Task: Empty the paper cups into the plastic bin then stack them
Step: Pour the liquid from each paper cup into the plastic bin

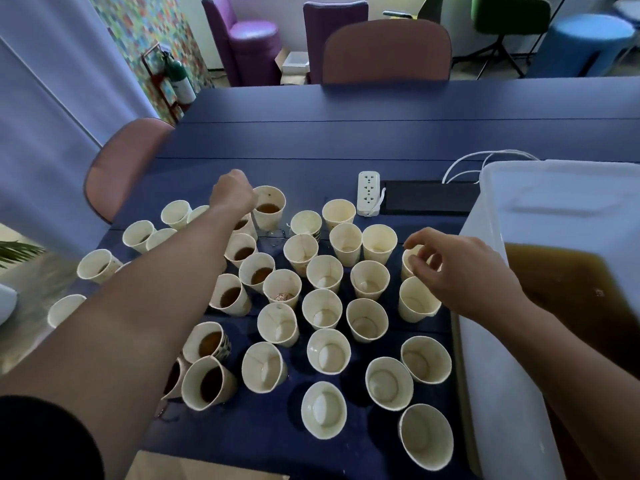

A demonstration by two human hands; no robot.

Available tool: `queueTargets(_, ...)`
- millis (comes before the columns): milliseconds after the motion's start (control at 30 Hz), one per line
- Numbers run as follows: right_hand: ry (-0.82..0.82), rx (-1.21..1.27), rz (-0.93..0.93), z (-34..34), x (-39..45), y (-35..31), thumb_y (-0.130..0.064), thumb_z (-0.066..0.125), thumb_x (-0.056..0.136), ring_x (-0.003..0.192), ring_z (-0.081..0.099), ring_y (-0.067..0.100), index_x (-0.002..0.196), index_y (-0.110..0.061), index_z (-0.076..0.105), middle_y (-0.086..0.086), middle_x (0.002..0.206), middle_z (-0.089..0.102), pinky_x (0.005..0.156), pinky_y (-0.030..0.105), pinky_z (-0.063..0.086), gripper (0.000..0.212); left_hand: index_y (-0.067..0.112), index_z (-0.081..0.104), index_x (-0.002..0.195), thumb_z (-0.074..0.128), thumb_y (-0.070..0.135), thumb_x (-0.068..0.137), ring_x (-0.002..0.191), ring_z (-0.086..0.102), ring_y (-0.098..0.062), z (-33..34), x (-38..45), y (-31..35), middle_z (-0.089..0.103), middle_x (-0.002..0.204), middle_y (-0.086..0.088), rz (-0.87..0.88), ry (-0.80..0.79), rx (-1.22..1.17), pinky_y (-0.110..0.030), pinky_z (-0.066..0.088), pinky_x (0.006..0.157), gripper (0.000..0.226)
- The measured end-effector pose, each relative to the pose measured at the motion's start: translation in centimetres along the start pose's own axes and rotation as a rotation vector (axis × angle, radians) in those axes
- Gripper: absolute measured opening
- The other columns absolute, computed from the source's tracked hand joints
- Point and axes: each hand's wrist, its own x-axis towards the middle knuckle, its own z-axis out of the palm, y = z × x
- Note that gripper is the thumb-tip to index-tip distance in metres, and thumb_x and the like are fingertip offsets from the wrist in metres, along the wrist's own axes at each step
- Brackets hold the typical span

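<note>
Several cream paper cups stand upright on the dark blue table [346, 140]. Those on the left hold brown liquid, those in the middle and right look empty. My left hand [232, 192] reaches far forward and grips the side of a far cup with brown liquid [269, 206]. Hovering over the right side of the group, my right hand [460, 271] pinches the rim of an empty cup [410, 263] with its fingertips. The white plastic bin [540, 202] stands at the right, with brown liquid [568, 282] pooled inside.
A white power strip [369, 192] with a cable lies behind the cups, next to a black cable tray [429, 197]. Pink chairs [388, 53] stand at the far and left table edges. A small spill shows near the far cups.
</note>
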Motion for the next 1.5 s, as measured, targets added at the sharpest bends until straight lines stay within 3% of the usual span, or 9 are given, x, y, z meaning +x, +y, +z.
queueTargets(333, -0.093, 0.105, -0.021, -0.1, -0.6, -0.9, -0.030, 0.063, 0.096, 0.086, 0.064, 0.009, 0.118, -0.031, 0.062, -0.014, 0.094, 0.066, 0.081, 0.035, 0.059, 0.022, 0.014, 0.079, 0.088, 0.069, 0.025, 0.080, 0.077, 0.063, -0.016, -9.8, -11.0, 3.8, 0.074, 0.085, -0.002, 0.054, -0.010, -0.223, -0.028, 0.044, 0.065, 0.017)
queueTargets(533, -0.228, 0.393, -0.026, 0.9, -3.3, -3.1, -0.038, 0.082, 0.080, 0.104, 0.052, 0.002, 0.145, -0.039, 0.034, -0.018, 0.117, 0.049, 0.083, 0.017, 0.041, 0.082, 0.017, 0.074, 0.068, 0.068, 0.024, 0.080, 0.073, 0.063, -0.012, -12.0, -19.6, 6.9, 0.072, 0.071, 0.002, 0.196, -0.107, -0.266, -0.025, 0.044, 0.059, 0.015)
queueTargets(633, -0.191, 0.535, -0.019, 0.6, -4.1, -3.6, -0.034, 0.088, 0.073, 0.108, 0.045, -0.010, 0.146, -0.042, 0.028, -0.028, 0.118, 0.044, 0.085, 0.010, 0.033, 0.095, 0.019, 0.071, 0.066, 0.069, 0.025, 0.080, 0.067, 0.060, -0.008, -11.9, -23.4, 8.8, 0.070, 0.068, 0.005, 0.251, -0.154, -0.302, -0.024, 0.041, 0.057, 0.016)
queueTargets(700, -0.144, 0.582, -0.054, 0.1, -4.7, -3.9, -0.032, 0.090, 0.070, 0.106, 0.046, -0.018, 0.141, -0.039, 0.034, -0.034, 0.117, 0.046, 0.080, 0.004, 0.036, 0.091, 0.019, 0.072, 0.065, 0.069, 0.025, 0.080, 0.061, 0.056, -0.006, -11.9, -25.5, 10.0, 0.069, 0.065, 0.007, 0.272, -0.181, -0.330, -0.024, 0.038, 0.055, 0.016)
queueTargets(833, -0.046, 0.664, -0.066, -1.5, -6.4, -3.9, -0.024, 0.088, 0.069, 0.105, 0.054, -0.007, 0.133, -0.029, 0.044, -0.019, 0.116, 0.057, 0.079, 0.004, 0.042, 0.079, 0.021, 0.072, 0.065, 0.069, 0.028, 0.081, 0.058, 0.054, -0.006, -12.7, -28.2, 11.9, 0.066, 0.063, 0.010, 0.331, -0.217, -0.368, -0.023, 0.037, 0.054, 0.017)
queueTargets(1067, 0.066, 0.684, -0.088, -5.2, -9.1, -2.0, -0.040, 0.076, 0.065, 0.102, 0.061, 0.008, 0.127, -0.015, 0.055, -0.007, 0.111, 0.065, 0.082, 0.014, 0.045, 0.070, 0.022, 0.075, 0.080, 0.064, 0.044, 0.094, 0.045, 0.051, -0.001, -13.7, -30.8, 13.9, 0.071, 0.064, 0.013, 0.441, -0.213, -0.612, -0.018, 0.042, 0.051, 0.028)
queueTargets(1200, 0.185, 0.599, -0.011, -7.4, -10.2, 0.4, -0.027, 0.077, 0.069, 0.106, 0.060, 0.008, 0.129, -0.019, 0.054, -0.007, 0.115, 0.064, 0.085, 0.020, 0.048, 0.065, 0.031, 0.067, 0.092, 0.060, 0.058, 0.093, 0.048, 0.052, 0.001, -11.3, -31.0, 14.2, 0.074, 0.070, 0.011, 0.416, -0.204, -0.647, -0.031, 0.047, 0.066, 0.028)
queueTargets(1333, 0.264, 0.492, 0.094, -9.3, -10.7, 3.3, -0.013, 0.082, 0.073, 0.100, 0.057, 0.002, 0.128, -0.023, 0.050, -0.017, 0.108, 0.058, 0.075, 0.010, 0.045, 0.064, 0.035, 0.066, 0.102, 0.067, 0.048, 0.091, 0.072, 0.062, -0.004, -8.1, -32.2, 14.7, 0.070, 0.077, 0.014, 0.486, -0.274, -0.520, -0.030, 0.047, 0.071, 0.017)
queueTargets(1500, 0.243, 0.338, 0.234, -9.7, -11.2, 7.4, -0.024, 0.079, 0.070, 0.098, 0.058, 0.019, 0.125, -0.028, 0.045, -0.013, 0.105, 0.058, 0.079, 0.038, 0.049, 0.064, 0.035, 0.061, 0.121, 0.068, 0.041, 0.093, 0.079, 0.054, -0.007, -4.8, -34.0, 15.8, 0.064, 0.114, 0.015, 0.654, -0.365, -0.358, -0.031, 0.051, 0.082, 0.030)
